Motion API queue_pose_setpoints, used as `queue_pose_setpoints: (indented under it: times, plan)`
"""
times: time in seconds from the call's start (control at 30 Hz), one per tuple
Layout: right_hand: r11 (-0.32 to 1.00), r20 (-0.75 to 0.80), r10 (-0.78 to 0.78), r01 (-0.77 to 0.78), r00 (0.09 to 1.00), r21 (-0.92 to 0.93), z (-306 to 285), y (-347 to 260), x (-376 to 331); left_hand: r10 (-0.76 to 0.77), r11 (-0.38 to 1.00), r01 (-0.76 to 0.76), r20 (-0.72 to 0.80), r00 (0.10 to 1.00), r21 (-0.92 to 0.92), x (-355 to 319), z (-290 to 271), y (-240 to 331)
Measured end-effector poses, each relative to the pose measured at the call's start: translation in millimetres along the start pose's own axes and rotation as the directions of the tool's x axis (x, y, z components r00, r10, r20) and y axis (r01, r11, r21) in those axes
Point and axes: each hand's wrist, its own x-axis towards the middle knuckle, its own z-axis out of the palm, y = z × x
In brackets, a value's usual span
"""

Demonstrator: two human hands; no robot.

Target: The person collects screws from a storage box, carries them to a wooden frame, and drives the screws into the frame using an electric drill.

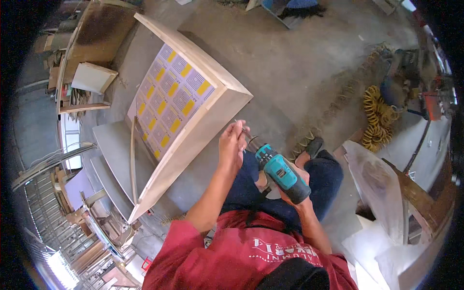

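My right hand (295, 181) grips a teal and black cordless drill (279, 169), its nose pointing up and left. My left hand (233, 142) is closed around the drill's front end, fingers pinching the thin bit at the chuck (251, 141). Both hands hover just right of a pale wooden cabinet box (212, 108) lying on the floor. Its inner back panel (169, 96) shows a pattern of grey and yellow squares. My dark trousers and a shoe (314, 145) show below the drill.
A yellow coiled air hose (377, 116) lies on the concrete floor at right, beside tools. Grey boards (113, 154) lie left of the cabinet. Wooden panels and a bench (96, 43) stand at upper left. A pale curved board (377, 188) leans at lower right.
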Motion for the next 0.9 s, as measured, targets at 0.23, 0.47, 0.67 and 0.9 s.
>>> queue_pose_setpoints:
  times: [0.23, 0.47, 0.67, 0.9]
  plan:
    - [0.963, -0.031, 0.177, -0.167, 0.984, 0.213, 59.7, 158.6, 3.2, 0.081, 0.98, -0.083, -0.02, 0.997, -0.181, 99.3, -16.1, -82.9]
    - [0.998, -0.18, -0.054, 0.048, 0.982, -0.036, 125.0, 216.6, -1.2, 0.217, 0.963, -0.203, 0.063, 0.974, -0.178, 149.7, -48.7, -125.4]
    - [0.957, -0.243, -0.251, 0.203, 0.937, -0.205, 149.9, 207.7, 10.9, 0.331, 0.922, -0.284, 0.155, 0.931, -0.264, 166.2, -70.4, -111.3]
    - [0.969, -0.2, -0.168, 0.125, 0.965, -0.212, 163.4, 202.7, 12.3, 0.337, 0.901, -0.241, 0.235, 0.912, -0.36, 168.4, -86.6, -93.7]
